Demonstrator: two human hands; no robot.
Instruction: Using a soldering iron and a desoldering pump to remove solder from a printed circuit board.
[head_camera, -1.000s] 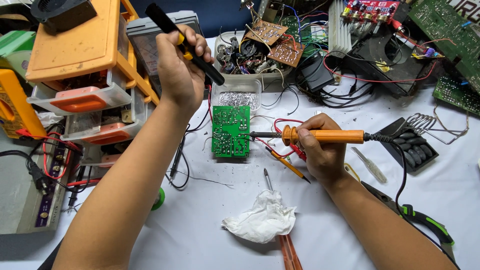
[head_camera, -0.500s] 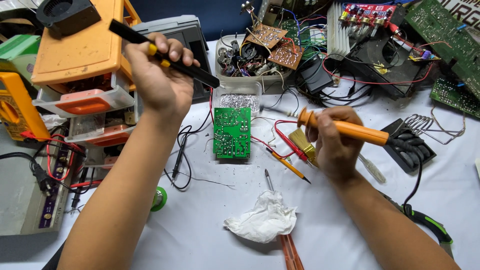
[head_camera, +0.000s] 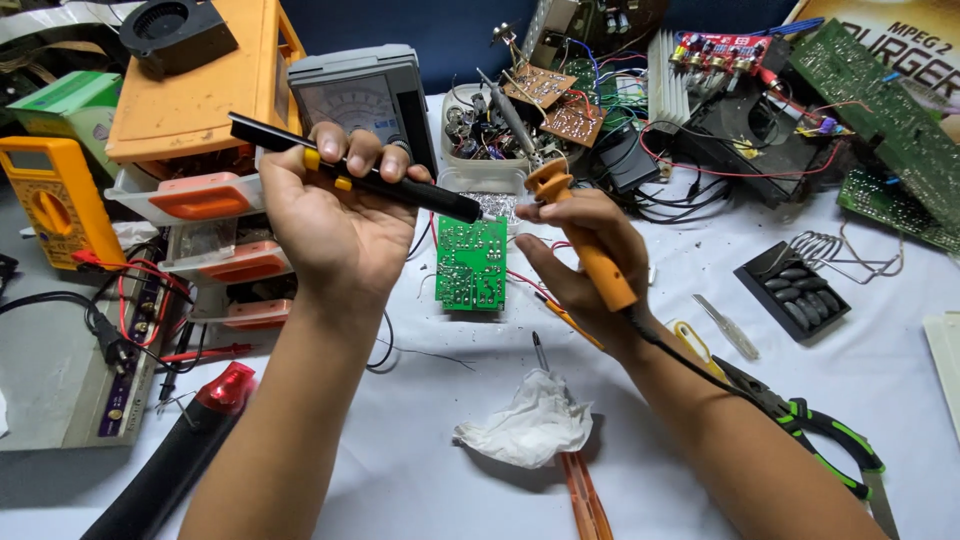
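My left hand (head_camera: 335, 220) grips a black desoldering pump with yellow buttons (head_camera: 350, 173), held level above the table with its tip pointing right. My right hand (head_camera: 585, 265) holds an orange-handled soldering iron (head_camera: 590, 240), raised with its metal tip (head_camera: 510, 110) pointing up and to the left over a white tub of parts. A small green circuit board (head_camera: 471, 263) lies flat on the white table between the two hands, just below the pump's tip. Neither tool touches the board.
A crumpled white tissue (head_camera: 527, 425) and a small screwdriver (head_camera: 540, 352) lie in front. Green-handled pliers (head_camera: 820, 430) sit at the right, a black finned part (head_camera: 795, 295) beyond. An orange drawer unit (head_camera: 195, 130), an analogue meter (head_camera: 360, 100) and a yellow multimeter (head_camera: 55, 195) stand at the left. Boards and wires crowd the back.
My right hand has swung the soldering iron from lying level to pointing up and left. My left hand has lowered the pump and moved it right, toward the board.
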